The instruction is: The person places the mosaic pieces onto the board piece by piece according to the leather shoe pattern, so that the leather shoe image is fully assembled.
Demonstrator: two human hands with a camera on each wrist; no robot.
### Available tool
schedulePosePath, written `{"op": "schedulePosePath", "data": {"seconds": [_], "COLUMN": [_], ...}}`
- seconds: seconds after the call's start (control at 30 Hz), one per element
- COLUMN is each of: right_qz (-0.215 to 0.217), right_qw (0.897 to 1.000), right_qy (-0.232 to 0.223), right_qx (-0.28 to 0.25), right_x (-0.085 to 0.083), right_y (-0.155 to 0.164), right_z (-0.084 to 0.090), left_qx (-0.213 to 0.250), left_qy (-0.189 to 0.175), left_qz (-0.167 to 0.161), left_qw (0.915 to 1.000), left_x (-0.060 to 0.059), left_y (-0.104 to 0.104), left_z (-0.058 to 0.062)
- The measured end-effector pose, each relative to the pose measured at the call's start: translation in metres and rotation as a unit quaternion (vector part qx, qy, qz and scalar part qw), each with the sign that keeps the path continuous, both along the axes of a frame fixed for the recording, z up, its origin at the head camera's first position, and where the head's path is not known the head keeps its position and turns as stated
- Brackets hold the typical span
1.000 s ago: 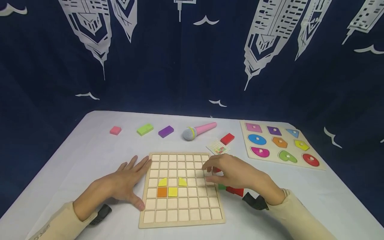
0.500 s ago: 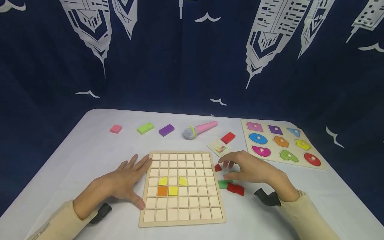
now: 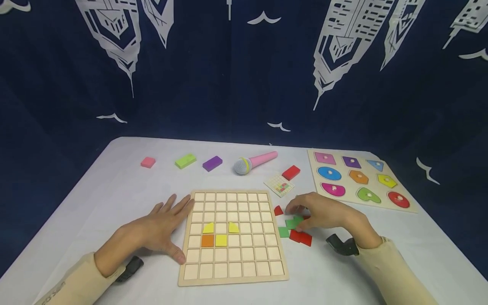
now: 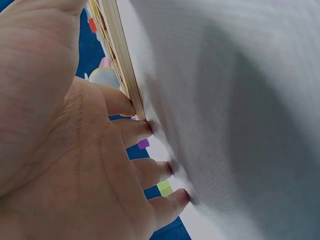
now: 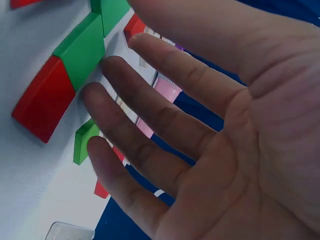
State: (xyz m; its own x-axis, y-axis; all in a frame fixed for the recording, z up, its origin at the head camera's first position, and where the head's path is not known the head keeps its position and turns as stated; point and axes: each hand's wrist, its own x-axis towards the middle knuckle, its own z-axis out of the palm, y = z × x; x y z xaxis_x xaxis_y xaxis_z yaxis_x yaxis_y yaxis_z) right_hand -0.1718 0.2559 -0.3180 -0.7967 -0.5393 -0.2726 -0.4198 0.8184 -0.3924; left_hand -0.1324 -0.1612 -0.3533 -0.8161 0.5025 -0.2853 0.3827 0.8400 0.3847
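A wooden grid board (image 3: pixel 244 258) lies in front of me with two yellow tiles (image 3: pixel 208 228), a third yellow one and an orange tile (image 3: pixel 207 240) set in its cells. My left hand (image 3: pixel 173 231) lies flat on the table, thumb and fingers against the board's left edge (image 4: pixel 120 55). My right hand (image 3: pixel 302 214) hovers low over loose tiles right of the board: a green tile (image 3: pixel 292 223), a second green tile (image 3: pixel 283 231), red tiles (image 3: pixel 300 237) and a small red piece (image 3: pixel 278 210). Its fingers (image 5: pixel 150 95) are nearly straight, tips beside the green tile (image 5: pixel 82 47) and a red tile (image 5: pixel 42 100).
At the back stand a pink block (image 3: pixel 148 162), a green block (image 3: pixel 185 161), a purple block (image 3: pixel 212 163), a pink toy microphone (image 3: pixel 255 163), a red block (image 3: pixel 291 172) and a pattern card (image 3: pixel 279 185). A shape puzzle board (image 3: pixel 343 174) lies at the right. A dark curtain hangs behind.
My right hand has moved from over the board's right columns out to the right and down onto the loose green and red tiles. The left hand has stayed put.
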Motion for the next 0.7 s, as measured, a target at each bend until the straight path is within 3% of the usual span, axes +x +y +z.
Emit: {"op": "schedulePosePath", "data": {"seconds": [0.7], "right_qz": [0.018], "right_qw": [1.000], "right_qy": [0.006], "right_qx": [-0.002], "right_x": [0.0017], "right_y": [-0.0001], "right_z": [-0.0045], "left_qx": [0.005], "left_qy": [0.007], "left_qz": [0.002], "left_qw": [1.0000], "left_x": [0.0008], "left_y": [0.0010], "left_z": [-0.0009]}}
